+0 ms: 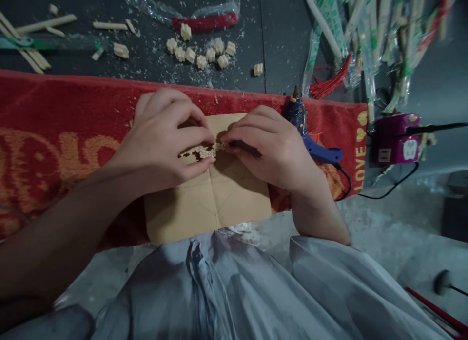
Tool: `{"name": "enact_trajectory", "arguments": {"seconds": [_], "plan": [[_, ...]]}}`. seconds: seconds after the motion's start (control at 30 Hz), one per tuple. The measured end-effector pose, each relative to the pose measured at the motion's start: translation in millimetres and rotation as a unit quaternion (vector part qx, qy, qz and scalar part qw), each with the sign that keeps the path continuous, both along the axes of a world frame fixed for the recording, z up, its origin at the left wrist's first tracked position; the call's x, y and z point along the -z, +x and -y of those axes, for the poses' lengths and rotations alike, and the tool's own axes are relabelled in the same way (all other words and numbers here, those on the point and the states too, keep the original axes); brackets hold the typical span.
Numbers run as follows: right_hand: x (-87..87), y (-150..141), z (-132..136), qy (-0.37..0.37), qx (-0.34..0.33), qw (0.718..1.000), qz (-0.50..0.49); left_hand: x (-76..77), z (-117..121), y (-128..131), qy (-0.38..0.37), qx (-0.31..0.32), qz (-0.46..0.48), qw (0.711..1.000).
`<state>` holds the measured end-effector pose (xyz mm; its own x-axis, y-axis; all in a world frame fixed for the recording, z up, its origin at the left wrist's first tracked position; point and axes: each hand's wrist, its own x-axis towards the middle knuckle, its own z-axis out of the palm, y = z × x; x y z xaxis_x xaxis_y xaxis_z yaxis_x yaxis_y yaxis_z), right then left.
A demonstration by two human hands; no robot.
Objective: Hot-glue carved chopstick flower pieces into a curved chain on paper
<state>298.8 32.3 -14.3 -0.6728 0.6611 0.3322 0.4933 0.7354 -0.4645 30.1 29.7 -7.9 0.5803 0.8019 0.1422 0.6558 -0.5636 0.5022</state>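
Observation:
My left hand (166,135) and my right hand (266,142) meet over a creased brown card (219,203) that lies on a red towel (62,135). Both hands have curled fingers pinched on a small pale wooden piece (206,150), a strip of short glued sticks, held between them just above the card. The left hand covers the strip's left end, the right hand its right end.
A blue glue gun (310,135) lies on the towel right of my right hand, its cord running right. Several small wood bundles (199,52) and stick offcuts sit on the dark table behind. Wrapped chopsticks (365,33) and a purple device (397,138) are at right.

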Motion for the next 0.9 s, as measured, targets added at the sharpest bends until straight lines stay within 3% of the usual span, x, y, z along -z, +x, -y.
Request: {"name": "enact_trajectory", "arguments": {"seconds": [0.9], "plan": [[1.2, 0.5, -1.3, 0.011, -0.010, 1.000, -0.001, 3.7, -2.1, -2.1, -0.028, 0.004, 0.007, 1.000]]}}
